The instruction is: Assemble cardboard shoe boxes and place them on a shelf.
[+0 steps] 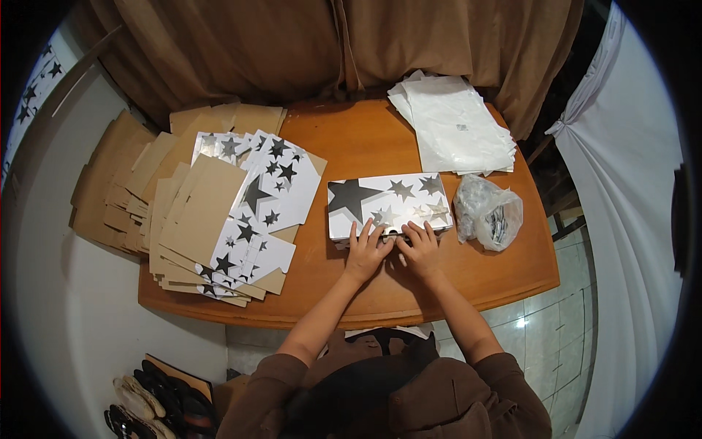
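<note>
A white cardboard box (379,192) with black and silver stars lies in front of me on the wooden table, its lid down. My left hand (365,254) rests on the left part of the box's front edge, its fingers spread over the lid. Beside it, my right hand (420,253) lies on the same edge with its fingers also apart. Both hands meet near the middle of that edge, around a small dark spot. My palms hide part of the box's front side.
Flat star-printed cardboard sheets (284,192) and brown ones (207,196) are piled on the table's left. White sheets (459,132) lie at the back right. A clear plastic bag (504,219) with small items sits right of the box. Shoes (162,395) stand low at the left.
</note>
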Demonstrator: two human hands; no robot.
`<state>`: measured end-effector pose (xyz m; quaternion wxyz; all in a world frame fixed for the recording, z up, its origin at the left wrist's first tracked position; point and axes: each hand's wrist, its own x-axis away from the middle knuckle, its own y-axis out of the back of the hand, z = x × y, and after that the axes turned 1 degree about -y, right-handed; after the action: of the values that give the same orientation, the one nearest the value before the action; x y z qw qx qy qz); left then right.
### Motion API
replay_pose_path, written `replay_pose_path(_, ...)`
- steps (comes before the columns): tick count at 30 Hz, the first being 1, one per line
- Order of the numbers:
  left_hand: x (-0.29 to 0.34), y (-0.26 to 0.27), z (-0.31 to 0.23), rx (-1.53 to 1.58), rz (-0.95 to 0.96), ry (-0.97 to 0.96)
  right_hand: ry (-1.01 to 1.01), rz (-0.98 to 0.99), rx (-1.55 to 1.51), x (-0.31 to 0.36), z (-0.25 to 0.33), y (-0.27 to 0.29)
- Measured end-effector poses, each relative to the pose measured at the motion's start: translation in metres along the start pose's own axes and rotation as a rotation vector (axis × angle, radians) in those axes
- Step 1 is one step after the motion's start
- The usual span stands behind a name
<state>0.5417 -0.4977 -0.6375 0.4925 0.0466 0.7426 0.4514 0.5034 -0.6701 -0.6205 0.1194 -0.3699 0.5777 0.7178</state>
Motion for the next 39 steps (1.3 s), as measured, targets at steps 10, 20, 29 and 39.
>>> replay_pose_path(10,-0.001,0.0,-0.005,0.063,-0.029,0.051,-0.061,0.008,-0.094,0.005,-0.002,0.002)
replay_pose_path(20,-0.015,0.006,-0.003,0.107,-0.053,0.169,-0.176,-0.102,-0.165,0.002,0.0,-0.007)
replay_pose_path(29,-0.052,0.011,-0.002,0.093,0.24,0.097,-0.394,0.09,-0.534,-0.025,-0.071,0.038)
replay_pose_path(39,-0.064,0.01,0.019,0.249,0.274,0.081,-0.164,0.364,-0.257,-0.094,-0.105,-0.004)
